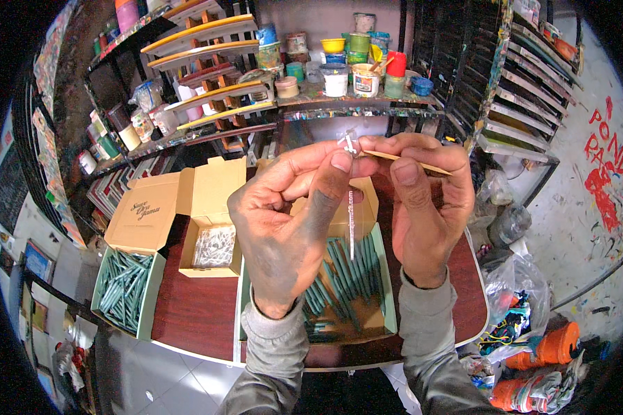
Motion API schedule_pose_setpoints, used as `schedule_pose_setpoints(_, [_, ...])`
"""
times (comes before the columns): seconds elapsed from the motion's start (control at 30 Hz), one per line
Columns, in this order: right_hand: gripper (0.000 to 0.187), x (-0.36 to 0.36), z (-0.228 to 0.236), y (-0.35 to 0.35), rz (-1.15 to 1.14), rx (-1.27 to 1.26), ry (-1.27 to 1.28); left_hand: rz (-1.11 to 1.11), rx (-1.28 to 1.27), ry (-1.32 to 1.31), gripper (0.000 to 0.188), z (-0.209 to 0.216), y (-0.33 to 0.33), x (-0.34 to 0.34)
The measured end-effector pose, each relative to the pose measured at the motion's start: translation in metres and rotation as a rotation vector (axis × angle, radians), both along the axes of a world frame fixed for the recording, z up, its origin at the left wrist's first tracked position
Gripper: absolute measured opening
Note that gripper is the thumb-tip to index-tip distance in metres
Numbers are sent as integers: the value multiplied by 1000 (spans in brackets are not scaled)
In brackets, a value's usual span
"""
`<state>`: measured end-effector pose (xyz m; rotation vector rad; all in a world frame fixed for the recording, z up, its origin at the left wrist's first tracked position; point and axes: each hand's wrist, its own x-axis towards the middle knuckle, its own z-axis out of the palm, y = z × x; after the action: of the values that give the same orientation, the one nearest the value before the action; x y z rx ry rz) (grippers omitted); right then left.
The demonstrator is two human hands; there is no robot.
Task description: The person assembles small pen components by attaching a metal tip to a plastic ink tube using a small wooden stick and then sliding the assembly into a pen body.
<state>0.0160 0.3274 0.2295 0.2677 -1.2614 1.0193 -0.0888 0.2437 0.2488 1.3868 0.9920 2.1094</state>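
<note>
My left hand is raised over the table, its thumb and fingers pinching a narrow, clear-and-white printed strip that hangs down. A small white piece shows at its upper end. Grey smudges mark this hand. My right hand meets it at the fingertips and holds a thin, tan, pointed stick crosswise between thumb and fingers. Whether the stick touches the white piece I cannot tell. Below both hands lies an open carton with several slim green rods, partly hidden by my left hand.
Left on the dark red table stand a box of green rods and a smaller box of small white pieces. Paint tubs line the shelf behind. Plastic bags and orange containers lie at the right.
</note>
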Motion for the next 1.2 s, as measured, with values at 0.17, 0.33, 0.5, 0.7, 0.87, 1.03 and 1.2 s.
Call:
schedule_pose_setpoints(0.17, [18,0,-2,3,-114,45,-36,13,-22,1,28,1,-1,3])
schedule_pose_setpoints(0.33, [19,-1,-3,-1,-90,20,-3,-35,5,-6,25,-4,3,-2])
schedule_pose_setpoints(0.5, [19,-2,-1,-2,-60,-8,44,-4,-7,20,24,-3,3,1])
schedule_pose_setpoints(0.7, [18,1,-3,0,-53,-20,17,4,-11,11,23,-3,3,4])
schedule_pose_setpoints(0.87, [19,3,-3,2,-63,-6,-1,11,15,-11,23,-4,5,6])
schedule_pose_setpoints(1.03, [20,1,-2,0,-50,22,-2,42,40,-12,24,-8,8,9])
schedule_pose_setpoints(1.2, [20,2,0,3,-134,94,-3,0,54,-28,26,-6,7,11])
